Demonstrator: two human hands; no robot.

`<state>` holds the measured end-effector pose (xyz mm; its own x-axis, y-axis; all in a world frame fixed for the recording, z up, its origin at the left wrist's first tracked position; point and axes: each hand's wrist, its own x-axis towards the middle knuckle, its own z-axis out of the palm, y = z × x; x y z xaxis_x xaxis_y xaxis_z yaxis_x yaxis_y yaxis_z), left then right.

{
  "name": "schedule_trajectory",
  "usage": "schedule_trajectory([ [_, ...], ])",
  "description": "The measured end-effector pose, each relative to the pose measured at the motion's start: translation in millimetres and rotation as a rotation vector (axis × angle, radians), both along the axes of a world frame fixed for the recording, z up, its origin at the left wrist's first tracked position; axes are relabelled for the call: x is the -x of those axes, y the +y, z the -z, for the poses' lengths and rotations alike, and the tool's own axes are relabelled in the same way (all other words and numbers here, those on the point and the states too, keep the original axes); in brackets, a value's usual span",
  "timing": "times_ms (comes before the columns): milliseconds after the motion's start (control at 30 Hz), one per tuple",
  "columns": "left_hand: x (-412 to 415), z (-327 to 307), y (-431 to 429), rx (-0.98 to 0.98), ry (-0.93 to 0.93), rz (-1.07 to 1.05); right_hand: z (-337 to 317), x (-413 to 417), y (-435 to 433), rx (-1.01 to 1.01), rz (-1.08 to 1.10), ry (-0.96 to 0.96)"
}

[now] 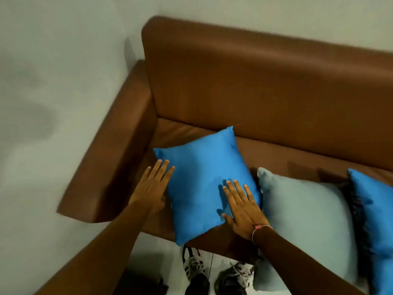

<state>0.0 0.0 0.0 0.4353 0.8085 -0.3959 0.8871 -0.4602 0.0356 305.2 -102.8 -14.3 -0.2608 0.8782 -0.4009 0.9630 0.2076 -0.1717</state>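
A bright blue cushion (200,184) lies flat on the seat of a brown leather sofa (255,81), at the seat's left end just beside the armrest (110,158). One corner points far toward the backrest and another hangs slightly past the near edge of the seat.

The left hand (153,186) rests against the cushion's left edge, its fingers (163,169) straight and released, touching the fabric and grasping nothing. The right hand (242,209) lies palm down on the near right part of the same cushion, fingers spread flat and pressing into the cloth, the thumb stretched out to the left. A thin pale bracelet (260,227) with a small pink piece circles the right wrist.

Just right of the blue cushion a pale grey-blue cushion (304,220) lies on the seat, touching it or nearly so. Farther right sits a second blue cushion (376,220), cut off by the frame, with a dark fringed fabric (353,209) between the two.

Near the seat's front edge, two white sneakers with black stripes (194,267) stand on a light floor (157,248). A grey wall (53,81) runs behind and left of the sofa.
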Motion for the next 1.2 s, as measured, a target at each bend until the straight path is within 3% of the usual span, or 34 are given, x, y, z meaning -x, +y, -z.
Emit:
schedule_trajectory([
  [200, 6, 92, 16, -0.049, 0.039, 0.300, 94, 9, -37, -0.100, 0.040, -0.084],
  [367, -4, 133, 25, -0.159, -0.056, 0.265, 143, 20, -28, -0.281, 0.116, -0.150],
  [533, -5, 152, 25, -0.196, -0.132, 0.218, 158, 22, -15, -0.431, 0.208, 0.048],
  [700, -3, 125, 34, -0.109, -0.181, 0.185, 127, 19, 0, -0.384, 0.306, 0.274],
  [867, 2, 63, 70, -0.102, -0.471, 0.078, 69, 16, 32, -0.443, 0.438, 0.580],
  [1000, 6, 0, 108, -0.186, -0.615, -0.021, 17, 9, 77, -0.521, 0.508, 0.651],
  [1100, 7, -41, 139, -0.219, -0.779, -0.115, -24, -3, 127, -0.466, 0.523, 0.676],
  [1200, 5, -75, 176, -0.206, -0.813, -0.193, -60, -10, 179, -0.375, 0.499, 0.785],
])
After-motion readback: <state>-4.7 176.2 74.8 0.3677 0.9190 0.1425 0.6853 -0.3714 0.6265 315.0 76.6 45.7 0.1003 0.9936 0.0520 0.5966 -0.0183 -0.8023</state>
